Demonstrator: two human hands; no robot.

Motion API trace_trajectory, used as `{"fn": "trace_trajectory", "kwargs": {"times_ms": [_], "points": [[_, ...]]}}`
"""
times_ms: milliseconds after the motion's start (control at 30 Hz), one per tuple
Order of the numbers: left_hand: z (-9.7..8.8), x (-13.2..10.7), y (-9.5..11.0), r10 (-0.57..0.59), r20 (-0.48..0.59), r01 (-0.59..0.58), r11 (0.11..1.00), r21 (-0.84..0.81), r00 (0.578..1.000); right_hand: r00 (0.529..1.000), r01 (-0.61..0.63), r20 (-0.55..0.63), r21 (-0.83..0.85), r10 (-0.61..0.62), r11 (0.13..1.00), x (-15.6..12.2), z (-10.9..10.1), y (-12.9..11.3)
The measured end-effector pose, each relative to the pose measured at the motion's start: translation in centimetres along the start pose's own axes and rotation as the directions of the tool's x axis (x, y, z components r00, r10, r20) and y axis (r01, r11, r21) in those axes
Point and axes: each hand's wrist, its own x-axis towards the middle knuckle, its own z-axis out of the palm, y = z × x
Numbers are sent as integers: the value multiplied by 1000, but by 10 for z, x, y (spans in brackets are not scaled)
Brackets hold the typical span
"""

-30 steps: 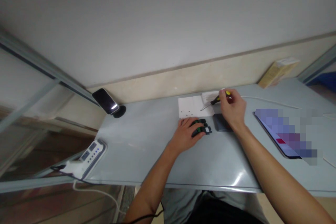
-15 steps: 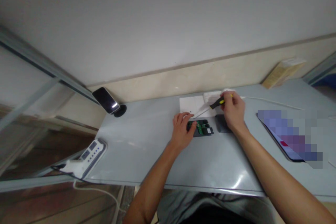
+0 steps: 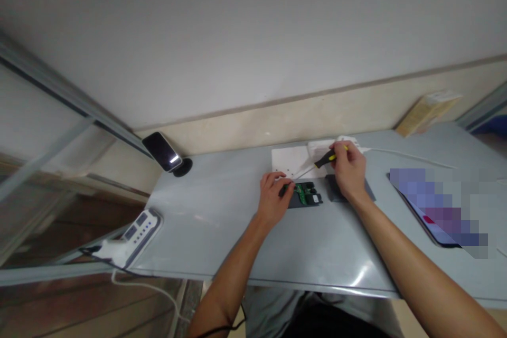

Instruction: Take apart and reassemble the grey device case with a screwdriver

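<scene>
A small opened device (image 3: 304, 194) with a green circuit board and dark case lies on the grey table (image 3: 222, 222). My left hand (image 3: 272, 198) rests at its left end, fingers curled and pinching the edge. My right hand (image 3: 348, 170) is closed round a black-and-yellow screwdriver (image 3: 322, 160). The screwdriver's shaft slants down-left, its tip near the device's upper left corner by my left fingertips. A dark flat cover (image 3: 336, 190) lies under my right wrist, right of the device.
A white sheet (image 3: 287, 159) with small screws lies behind the device, a white cloth (image 3: 319, 146) beside it. A phone on a stand (image 3: 163, 152) is at back left, a power strip (image 3: 134, 229) at the left edge, a tablet (image 3: 431, 206) at right, a box (image 3: 425, 108) by the wall.
My left hand slid off the device to its left end, uncovering the green board. My right hand brought the screwdriver down and left, tip toward the device.
</scene>
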Motion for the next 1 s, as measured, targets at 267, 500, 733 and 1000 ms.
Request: {"fn": "trace_trajectory", "kwargs": {"times_ms": [267, 500, 733, 1000], "points": [[1, -1, -2, 37, 9, -37, 999, 7, 999, 999, 9, 50, 21, -10, 1000, -2, 0, -5], [0, -1, -3, 75, 3, -75, 997, -9, 997, 969, 5, 243, 126, -36, 992, -3, -3, -9], [-8, 4, -4, 12, -53, -13, 1000, -13, 999, 967, 163, 203, -21, -155, 986, -5, -2, -4], [-12, 7, -8, -36, 81, 39, 999, -31, 996, 941, 218, 281, -76, -188, 973, -11, 3, 4]]}}
